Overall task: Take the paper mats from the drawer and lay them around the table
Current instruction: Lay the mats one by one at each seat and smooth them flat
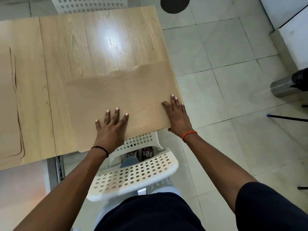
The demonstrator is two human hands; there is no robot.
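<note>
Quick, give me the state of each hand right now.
Left hand: open, fingers spread flat on the paper mat.
Right hand: open, straight fingers resting on the mat's right edge at the table corner.

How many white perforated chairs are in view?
2: one chair at the table's near edge, in front of the person; another chair at the far edge, mostly cut off. Others may be out of frame.

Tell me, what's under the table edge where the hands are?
A white perforated chair stands tucked partly under the table, with the person's feet visible through the gap. The tabletop and brown mat hide the rest.
</note>
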